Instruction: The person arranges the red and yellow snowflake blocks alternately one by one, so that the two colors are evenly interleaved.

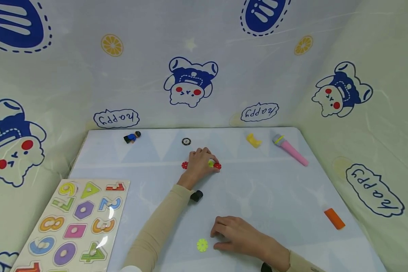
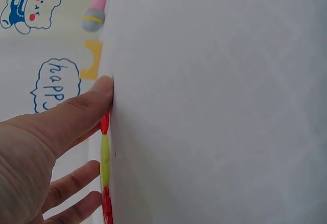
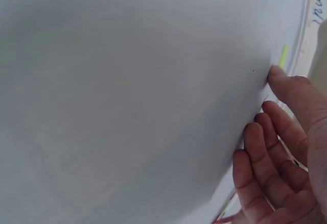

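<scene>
My left hand lies over a row of small plastic flower-shaped discs at mid-table. A red disc shows on one side of it; a yellow-green disc and another red disc show by the thumb. In the left wrist view, the thumb is extended at the row's red end, with fingers spread along the yellow-green disc. My right hand rests on the table, fingers loosely bent and holding nothing. Just left of it lies a single yellow-green disc, near the thumb tip in the right wrist view.
A number-and-shape puzzle board covers the left front. Along the back lie a toy figure, a small black wheel, a yellow curved piece and a pink toy microphone. An orange block sits near the right edge.
</scene>
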`<state>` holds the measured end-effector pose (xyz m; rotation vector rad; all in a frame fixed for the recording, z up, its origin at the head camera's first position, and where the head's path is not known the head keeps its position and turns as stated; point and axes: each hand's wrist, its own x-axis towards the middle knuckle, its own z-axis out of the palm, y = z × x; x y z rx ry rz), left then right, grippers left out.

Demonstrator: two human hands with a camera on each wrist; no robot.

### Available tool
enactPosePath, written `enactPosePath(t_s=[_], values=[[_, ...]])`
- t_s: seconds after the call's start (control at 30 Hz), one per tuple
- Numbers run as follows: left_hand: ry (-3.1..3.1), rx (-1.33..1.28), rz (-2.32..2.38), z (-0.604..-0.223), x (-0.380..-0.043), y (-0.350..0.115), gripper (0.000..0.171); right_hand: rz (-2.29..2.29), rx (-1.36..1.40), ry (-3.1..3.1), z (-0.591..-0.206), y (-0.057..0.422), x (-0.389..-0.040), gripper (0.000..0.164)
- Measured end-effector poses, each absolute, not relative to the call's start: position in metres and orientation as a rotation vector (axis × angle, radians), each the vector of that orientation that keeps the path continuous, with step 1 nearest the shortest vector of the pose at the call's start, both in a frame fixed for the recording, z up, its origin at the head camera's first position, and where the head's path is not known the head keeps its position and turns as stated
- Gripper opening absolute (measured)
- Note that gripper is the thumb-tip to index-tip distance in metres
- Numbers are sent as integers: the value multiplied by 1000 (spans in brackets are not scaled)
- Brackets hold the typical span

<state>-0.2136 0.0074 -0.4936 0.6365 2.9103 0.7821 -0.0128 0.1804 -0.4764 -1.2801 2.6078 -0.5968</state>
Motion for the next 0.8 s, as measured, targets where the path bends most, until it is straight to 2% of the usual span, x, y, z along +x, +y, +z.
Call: enactPosePath(t_s=[0.07,0.3,0.6,0.8], values=[[2911,639,779,-495,-214,7,27,-568,-1312,2630,-478,179,-14,18],[2912,648,774,-496,-215,10,27,-471,-1435,2631,-478,173,-12,36],[2912,660,789,-497,-214,9,27,-532,-1443,2642,-482,167,-7,19],[2913,662,815,-496,-213,7,27,-536,-1390,2654,-484,163,-6,30]])
